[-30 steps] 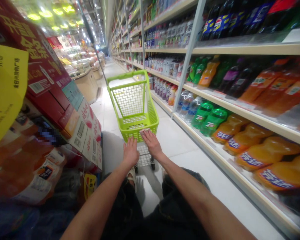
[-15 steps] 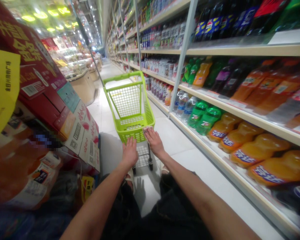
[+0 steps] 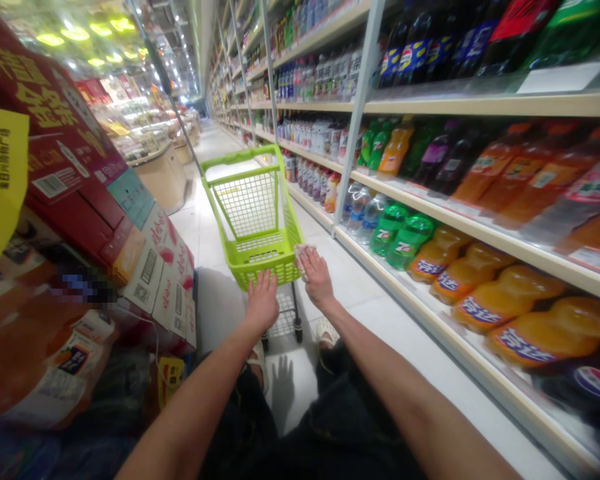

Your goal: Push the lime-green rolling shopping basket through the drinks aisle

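Observation:
A lime-green shopping cart (image 3: 266, 259) stands in the aisle just ahead of me, its handle on the far side. My left hand (image 3: 261, 301) lies open with fingers spread against the near wall of the basket. My right hand (image 3: 317, 279) presses a small whitish cloth (image 3: 303, 253) against the basket's near right corner, fingers closed over it. Both forearms reach forward over my dark-clothed knees.
Long shelves (image 3: 460, 213) of soft-drink bottles run along the right, orange and green ones on the low tiers. Stacked red and white cartons (image 3: 145, 253) and a yellow sign (image 3: 0, 180) crowd the left. The white tiled aisle (image 3: 380, 313) runs far ahead.
My right hand slid the cloth rightward along the basket's near rim to its right corner. The left hand stayed on the basket wall. The cart sits slightly further left in view.

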The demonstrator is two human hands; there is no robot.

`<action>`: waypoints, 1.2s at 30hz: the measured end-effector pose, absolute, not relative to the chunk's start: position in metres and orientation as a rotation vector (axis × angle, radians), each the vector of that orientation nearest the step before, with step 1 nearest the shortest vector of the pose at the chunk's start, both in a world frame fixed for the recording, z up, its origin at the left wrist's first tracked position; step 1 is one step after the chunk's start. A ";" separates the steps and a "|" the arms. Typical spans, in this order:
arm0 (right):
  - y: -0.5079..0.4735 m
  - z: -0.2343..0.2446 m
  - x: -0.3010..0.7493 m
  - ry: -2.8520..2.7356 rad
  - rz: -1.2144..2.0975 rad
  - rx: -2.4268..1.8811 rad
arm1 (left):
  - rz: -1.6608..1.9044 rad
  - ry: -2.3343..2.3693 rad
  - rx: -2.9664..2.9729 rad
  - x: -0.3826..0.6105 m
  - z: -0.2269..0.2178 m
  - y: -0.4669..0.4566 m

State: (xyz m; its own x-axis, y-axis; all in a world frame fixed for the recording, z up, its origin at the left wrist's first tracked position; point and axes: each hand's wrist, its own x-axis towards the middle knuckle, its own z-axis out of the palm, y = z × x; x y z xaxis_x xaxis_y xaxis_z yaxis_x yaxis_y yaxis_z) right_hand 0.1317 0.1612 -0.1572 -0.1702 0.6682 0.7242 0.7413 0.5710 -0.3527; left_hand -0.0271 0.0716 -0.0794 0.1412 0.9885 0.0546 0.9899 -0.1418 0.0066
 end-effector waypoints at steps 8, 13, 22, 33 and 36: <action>0.139 -0.192 0.134 -1.991 0.042 -1.139 | -0.137 -2.021 -2.257 -0.050 -0.061 0.077; 0.159 -0.128 0.140 -1.854 -0.081 -1.099 | -0.089 -2.170 -2.136 -0.087 -0.049 0.087; 0.142 -0.122 0.091 -2.103 -0.056 -1.008 | -0.049 -2.185 -2.200 -0.084 -0.046 0.063; 0.142 -0.123 0.139 -2.174 -0.089 -1.094 | -0.066 -2.030 -2.375 -0.054 -0.041 0.024; 0.138 -0.120 0.152 -2.107 -0.112 -1.250 | -0.044 -1.979 -2.472 -0.039 -0.041 0.016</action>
